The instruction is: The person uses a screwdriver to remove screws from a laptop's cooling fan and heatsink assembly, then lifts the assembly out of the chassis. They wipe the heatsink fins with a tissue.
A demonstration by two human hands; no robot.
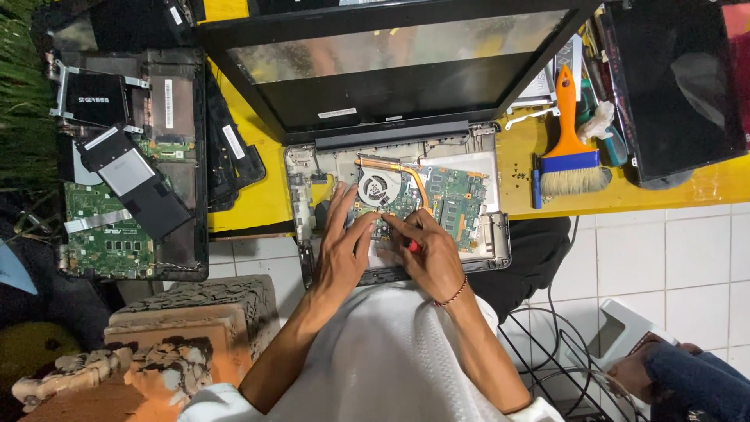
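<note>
An opened laptop lies at the edge of a yellow table, its green circuit board and round cooling fan exposed. My left hand rests flat on the board just below the fan, fingers spread. Right beside it, my right hand grips a small red-handled screwdriver, its tip pressed down on the board near my left fingertips. The laptop's dark screen leans back behind the base.
A second dismantled laptop lies at left. An orange-handled brush sits at right on the yellow table, beside a dark panel. Another person's hand holds a white object at lower right. Broken bricks lie lower left.
</note>
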